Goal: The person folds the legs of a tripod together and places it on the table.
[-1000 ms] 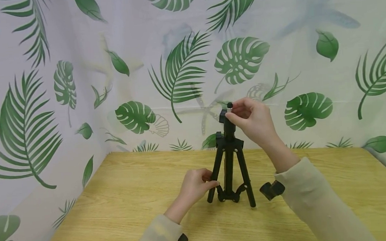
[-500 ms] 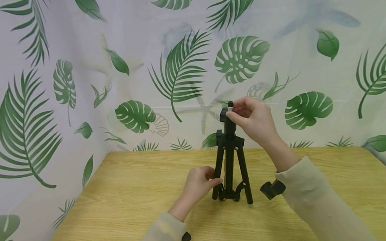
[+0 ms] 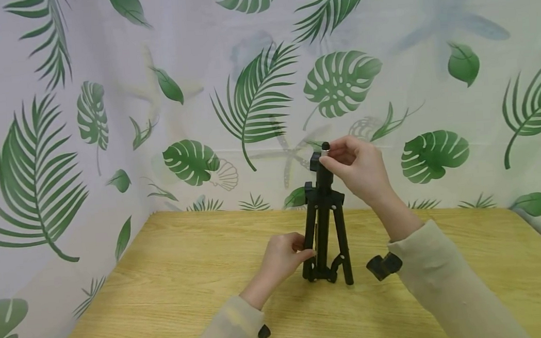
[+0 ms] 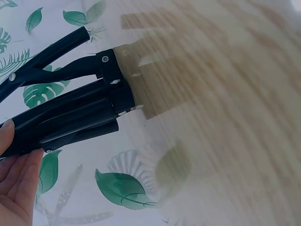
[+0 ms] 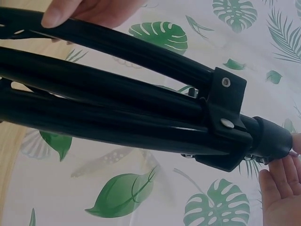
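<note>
A black tripod stands upright in the middle of the head view, its legs partly folded toward the centre column. My left hand holds the left leg low down, thumb in front and fingers behind. In the left wrist view, the thumb and fingers lie around the dark tubes. My right hand pinches the tripod's top, just under the small black tip. The right wrist view has the leg collar close up, with the right hand's fingers at the head end. Whether the feet touch the table is unclear.
The wooden table reaches back to a white curtain printed with green leaves. Black camera mounts show at both wrists, one by the right sleeve and one by the left sleeve.
The left leg has swung inward, moved by my left hand, which shifted right and slightly up. The feet now sit closer together. The right hand keeps its hold on the top.
</note>
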### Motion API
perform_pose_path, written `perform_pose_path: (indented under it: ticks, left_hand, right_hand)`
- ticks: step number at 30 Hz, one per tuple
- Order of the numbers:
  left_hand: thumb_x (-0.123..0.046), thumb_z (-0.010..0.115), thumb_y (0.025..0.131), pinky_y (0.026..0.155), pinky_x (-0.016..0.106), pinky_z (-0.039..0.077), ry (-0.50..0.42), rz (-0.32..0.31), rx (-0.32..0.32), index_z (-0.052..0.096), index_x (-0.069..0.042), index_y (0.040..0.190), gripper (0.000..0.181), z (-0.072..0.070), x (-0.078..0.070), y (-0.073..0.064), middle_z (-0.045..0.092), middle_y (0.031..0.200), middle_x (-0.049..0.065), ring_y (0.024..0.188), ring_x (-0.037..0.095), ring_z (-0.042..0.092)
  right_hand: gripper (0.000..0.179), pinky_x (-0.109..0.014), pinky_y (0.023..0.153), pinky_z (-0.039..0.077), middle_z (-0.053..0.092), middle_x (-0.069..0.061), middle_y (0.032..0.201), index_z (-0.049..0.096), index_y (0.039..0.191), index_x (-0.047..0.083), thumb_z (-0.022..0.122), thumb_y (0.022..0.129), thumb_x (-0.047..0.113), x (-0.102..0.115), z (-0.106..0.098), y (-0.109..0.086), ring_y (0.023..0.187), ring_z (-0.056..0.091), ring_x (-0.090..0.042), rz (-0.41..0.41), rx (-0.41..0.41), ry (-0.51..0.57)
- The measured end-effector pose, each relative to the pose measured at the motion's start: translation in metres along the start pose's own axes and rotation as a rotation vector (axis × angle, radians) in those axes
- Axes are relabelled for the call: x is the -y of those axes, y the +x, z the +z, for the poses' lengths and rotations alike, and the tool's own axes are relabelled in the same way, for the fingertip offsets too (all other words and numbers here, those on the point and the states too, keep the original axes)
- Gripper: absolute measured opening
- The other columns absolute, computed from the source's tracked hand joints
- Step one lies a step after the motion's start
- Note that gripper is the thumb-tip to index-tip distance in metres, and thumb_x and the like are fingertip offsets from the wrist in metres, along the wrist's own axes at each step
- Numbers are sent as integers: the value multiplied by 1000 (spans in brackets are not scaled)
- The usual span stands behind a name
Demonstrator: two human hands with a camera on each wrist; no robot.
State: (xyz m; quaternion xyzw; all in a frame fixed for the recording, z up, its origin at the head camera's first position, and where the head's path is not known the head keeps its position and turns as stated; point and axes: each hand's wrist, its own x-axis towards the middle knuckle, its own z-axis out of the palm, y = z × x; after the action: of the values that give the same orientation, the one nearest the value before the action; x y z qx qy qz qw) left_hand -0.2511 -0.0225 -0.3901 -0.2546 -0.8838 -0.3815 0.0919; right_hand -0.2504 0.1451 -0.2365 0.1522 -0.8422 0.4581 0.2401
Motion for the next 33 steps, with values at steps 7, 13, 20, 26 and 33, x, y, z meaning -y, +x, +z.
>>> perform_pose_path:
  ticks: [7,13,20,26,33]
  left_hand:
    - [-23,69,78,59,17,45,17,22,-7,68,-6,88,20,1,-2,1,64,78,-1,67,6,56]
    - [-22,69,78,57,17,45,-2,31,-5,68,-5,86,19,3,-2,4,64,77,0,66,6,56]
    - [-22,69,77,55,18,44,-40,-5,22,67,-5,82,17,3,-2,5,63,73,0,63,7,56]
    - [-22,69,77,55,18,44,-40,-22,27,67,-5,82,17,4,-4,5,63,73,0,64,7,56]
    - [-22,68,78,57,17,44,-22,-12,26,67,-5,84,18,4,-3,6,64,75,1,66,7,57]
  right_hand:
    - [26,-24,68,46,60,-12,91,57,101,-2,62,84,17,0,1,-1,80,59,-20,-6,-10,15]
    - [27,-28,70,47,60,-13,93,57,102,-3,62,84,18,-1,1,-1,82,59,-21,-13,-11,20]
    - [29,-26,71,47,61,-13,94,59,103,-2,63,83,19,-1,0,-1,84,59,-21,1,-20,22]
    - [33,-34,79,45,61,-13,98,58,106,-1,63,83,23,-2,0,-2,90,58,-22,7,-20,45]
    - [52,-34,91,38,55,-13,114,47,124,3,63,82,30,-11,-9,-14,108,50,-23,2,-21,34]
